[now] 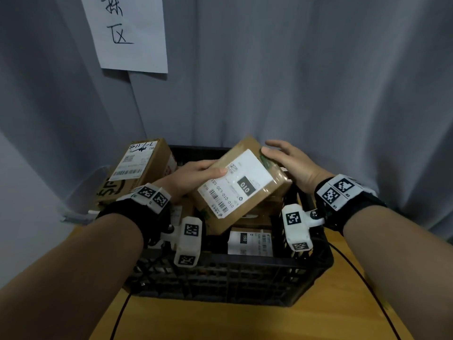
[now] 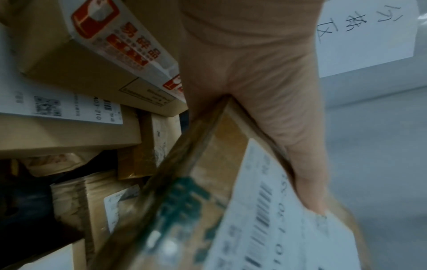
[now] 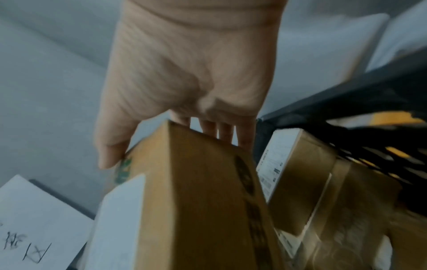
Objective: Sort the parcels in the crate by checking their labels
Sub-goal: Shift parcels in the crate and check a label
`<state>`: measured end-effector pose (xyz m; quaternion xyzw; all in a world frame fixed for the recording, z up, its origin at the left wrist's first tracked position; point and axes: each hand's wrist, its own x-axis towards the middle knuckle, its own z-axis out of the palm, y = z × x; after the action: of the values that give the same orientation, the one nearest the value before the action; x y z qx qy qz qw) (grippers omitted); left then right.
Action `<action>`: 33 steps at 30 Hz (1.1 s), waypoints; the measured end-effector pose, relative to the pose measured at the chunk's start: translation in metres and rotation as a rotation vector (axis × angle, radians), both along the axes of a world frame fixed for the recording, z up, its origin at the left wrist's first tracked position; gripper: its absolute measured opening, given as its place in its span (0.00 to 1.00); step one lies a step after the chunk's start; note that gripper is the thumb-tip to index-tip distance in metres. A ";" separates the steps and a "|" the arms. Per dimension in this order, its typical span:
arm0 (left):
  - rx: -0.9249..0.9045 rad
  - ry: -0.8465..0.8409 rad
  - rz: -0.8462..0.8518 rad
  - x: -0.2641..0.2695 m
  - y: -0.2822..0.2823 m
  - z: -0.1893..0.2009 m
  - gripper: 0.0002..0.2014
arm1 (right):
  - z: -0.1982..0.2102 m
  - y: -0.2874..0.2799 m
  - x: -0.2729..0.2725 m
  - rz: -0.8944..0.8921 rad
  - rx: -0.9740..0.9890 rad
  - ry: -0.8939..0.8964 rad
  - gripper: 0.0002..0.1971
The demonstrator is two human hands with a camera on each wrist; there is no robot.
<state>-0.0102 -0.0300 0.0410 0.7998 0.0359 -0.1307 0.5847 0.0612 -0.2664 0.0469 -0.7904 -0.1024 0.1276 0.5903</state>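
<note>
A brown cardboard parcel with a white label marked "010" is held tilted above the black crate. My left hand grips its left end, thumb on the label and fingers underneath. My right hand holds the far right corner, thumb on the top face and fingers behind the end. In the left wrist view the left hand clamps the parcel at its edge. The right wrist view shows the right hand around the parcel's far end.
The crate holds several more parcels: a labelled box propped at the back left, a box with black print below it, a parcel marked "150" near the front. The crate stands on a wooden table. A grey curtain with a paper sign hangs behind.
</note>
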 end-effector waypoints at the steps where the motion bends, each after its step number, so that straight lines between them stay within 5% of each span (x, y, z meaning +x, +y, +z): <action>1: 0.038 -0.015 -0.020 0.000 -0.002 0.006 0.21 | 0.005 -0.001 -0.001 0.049 -0.064 -0.015 0.33; 5: 0.178 -0.121 -0.072 0.005 -0.012 0.037 0.23 | 0.023 0.001 -0.007 0.163 -0.146 -0.001 0.36; 9: 0.356 -0.261 -0.042 0.013 -0.016 0.059 0.29 | 0.028 0.000 -0.010 0.043 0.014 -0.072 0.35; 14: 0.208 -0.496 0.341 0.020 -0.012 0.054 0.37 | 0.018 -0.002 -0.015 -0.192 0.284 -0.063 0.25; 17: -0.116 -0.314 0.419 0.021 -0.015 0.042 0.41 | 0.007 -0.003 -0.020 -0.244 0.445 0.074 0.22; 21: -0.451 -0.142 0.385 0.017 -0.018 0.035 0.28 | -0.008 -0.002 -0.026 -0.187 0.401 0.180 0.31; 23: -0.444 -0.105 0.370 0.014 -0.017 0.030 0.27 | -0.011 -0.005 -0.028 -0.170 0.376 0.214 0.36; 26: -0.335 -0.022 0.336 0.009 -0.012 0.022 0.26 | -0.016 -0.013 -0.031 -0.153 0.300 0.240 0.26; 31: -0.192 0.126 0.185 0.004 -0.013 0.014 0.14 | -0.025 -0.029 -0.037 -0.068 0.145 0.277 0.22; 33: -0.103 0.180 0.097 0.004 -0.015 0.009 0.17 | -0.029 -0.030 -0.038 -0.072 0.100 0.286 0.21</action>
<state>-0.0067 -0.0450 0.0496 0.7510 0.1200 -0.1751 0.6253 0.0234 -0.2967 0.0176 -0.7368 0.0049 0.2125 0.6418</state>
